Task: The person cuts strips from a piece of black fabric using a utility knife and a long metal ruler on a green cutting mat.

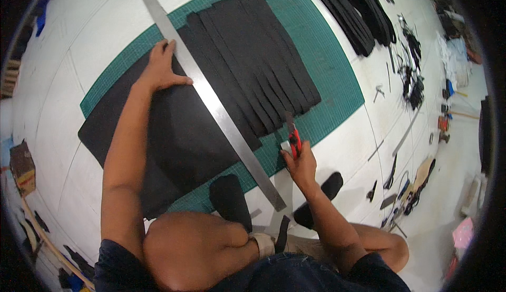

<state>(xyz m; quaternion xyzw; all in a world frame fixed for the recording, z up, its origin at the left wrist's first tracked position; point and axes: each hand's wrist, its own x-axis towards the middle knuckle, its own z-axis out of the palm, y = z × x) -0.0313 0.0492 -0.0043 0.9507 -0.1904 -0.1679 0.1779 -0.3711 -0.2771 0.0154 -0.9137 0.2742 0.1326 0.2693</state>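
Left hand [159,69] splayed on steel ruler [217,110], right hand [302,166] gripping red cutter [294,143], black strips [247,55] on green mat [337,89], scraps [414,89] beyond

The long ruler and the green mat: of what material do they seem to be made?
Long ruler: probably metal, smooth satin finish, as its silver-grey face carries a bright, soft glare.
Green mat: perhaps plastic or rubber, matt, as its gridded surface shows little shine.

Tangled black scraps [414,96]; 1 pink bundle [463,233]
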